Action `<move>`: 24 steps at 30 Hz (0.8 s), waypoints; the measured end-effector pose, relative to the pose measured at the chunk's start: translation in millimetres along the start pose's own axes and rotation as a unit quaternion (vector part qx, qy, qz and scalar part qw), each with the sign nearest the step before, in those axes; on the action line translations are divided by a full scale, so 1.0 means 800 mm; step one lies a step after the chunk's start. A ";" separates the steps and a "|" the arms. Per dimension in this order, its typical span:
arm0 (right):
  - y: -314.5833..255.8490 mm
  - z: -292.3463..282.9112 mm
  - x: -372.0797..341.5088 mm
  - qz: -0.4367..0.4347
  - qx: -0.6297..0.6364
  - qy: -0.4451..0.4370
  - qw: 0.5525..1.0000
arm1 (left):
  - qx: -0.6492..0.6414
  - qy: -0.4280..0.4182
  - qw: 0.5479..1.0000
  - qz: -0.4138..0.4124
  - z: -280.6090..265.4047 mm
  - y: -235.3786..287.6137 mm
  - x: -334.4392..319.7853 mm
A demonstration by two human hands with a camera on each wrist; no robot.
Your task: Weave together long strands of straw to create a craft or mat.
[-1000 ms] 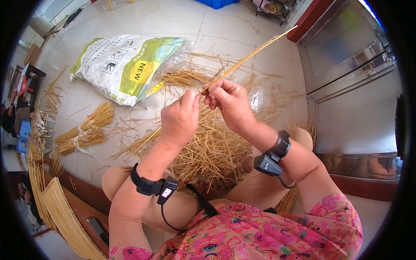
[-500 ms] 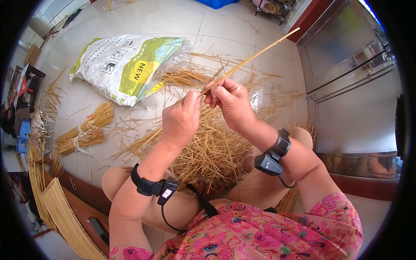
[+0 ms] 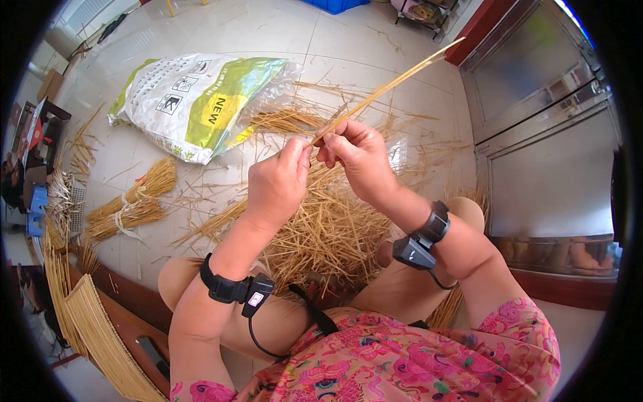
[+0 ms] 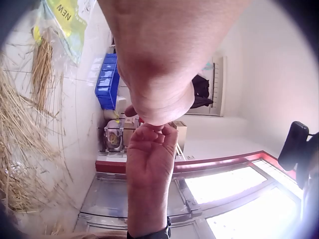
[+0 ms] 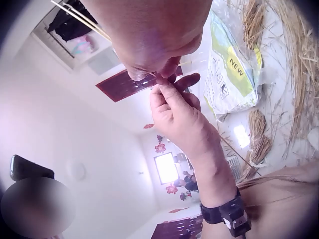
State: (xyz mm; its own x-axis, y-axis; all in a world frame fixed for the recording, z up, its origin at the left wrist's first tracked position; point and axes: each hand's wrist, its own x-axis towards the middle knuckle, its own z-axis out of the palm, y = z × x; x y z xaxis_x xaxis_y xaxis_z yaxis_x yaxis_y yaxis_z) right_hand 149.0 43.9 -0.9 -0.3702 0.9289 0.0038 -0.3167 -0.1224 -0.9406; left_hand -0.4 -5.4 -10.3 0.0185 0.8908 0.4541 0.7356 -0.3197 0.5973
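Observation:
A few thin golden straw stalks [image 3: 395, 82] slant up to the right from the hands, their far ends spread apart. My right hand [image 3: 362, 157] pinches them between thumb and curled fingers. My left hand [image 3: 278, 177] is close beside it, thumb and finger pinching the lower end. In the right wrist view the stalks [image 5: 87, 21] stick out past the right hand, and the left fingertips meet the right ones. The left wrist view shows the right hand's curled fingers [image 4: 149, 142]; the pinched ends are mostly hidden. Beneath both hands lies a loose straw pile [image 3: 328, 234].
A white and green plastic sack [image 3: 194, 100] lies on the tiled floor ahead, with loose straw [image 3: 284, 120] by its mouth. Tied straw bundles [image 3: 134, 201] lie to the left, near a woven straw mat [image 3: 107, 335]. Metal doors [image 3: 549, 167] stand at the right.
The stalks' far ends, close together half a second ago, now show as separate tips. Both hands stay nearly in place, the left shifting slightly leftward.

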 end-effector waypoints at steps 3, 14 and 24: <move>0.000 0.002 0.000 0.001 0.005 0.005 1.000 | 0.015 0.000 1.000 0.009 0.000 0.000 -0.001; 0.006 -0.004 0.002 -0.013 0.018 -0.001 1.000 | -0.083 -0.039 0.996 -0.007 -0.002 0.002 0.003; 0.002 -0.005 0.001 -0.017 0.019 -0.023 0.999 | -0.175 -0.127 0.975 -0.055 -0.015 0.003 0.007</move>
State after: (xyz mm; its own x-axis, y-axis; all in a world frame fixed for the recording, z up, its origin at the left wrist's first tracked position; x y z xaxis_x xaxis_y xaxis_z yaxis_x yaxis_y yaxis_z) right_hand 151.6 45.8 -3.3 -0.3986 0.9156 0.0523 -0.3628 -0.1051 -0.9259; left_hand -6.7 -4.9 1.7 0.1520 0.9628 0.2232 0.4672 -0.2690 0.8422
